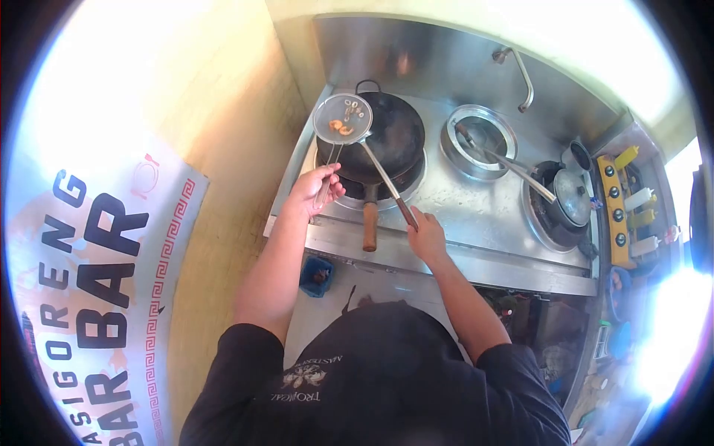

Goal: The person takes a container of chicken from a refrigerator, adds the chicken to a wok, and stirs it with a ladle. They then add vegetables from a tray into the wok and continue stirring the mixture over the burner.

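Note:
My left hand (318, 187) is closed on the thin wire handle of a round mesh strainer (327, 123), held over the left side of a black wok (398, 137). In the strainer lie a few orange curled pieces (340, 128) that look like shrimp and several small pale rings (355, 108). My right hand (426, 236) grips the brown end of a long metal-shafted utensil (381, 172). Its far end meets the strainer's rim, and I cannot make out its head. The wok sits on the left burner, its wooden handle (370, 227) pointing towards me between my hands.
On the steel stove (461, 201) stand a metal pot (476, 175) with a utensil in it and a lidded pan (571, 195) at the right. A tap (526, 89) hangs behind. Bottles (638, 199) line the right side. A blue container (317, 275) is below the front edge; a wall (230, 186) borders the left.

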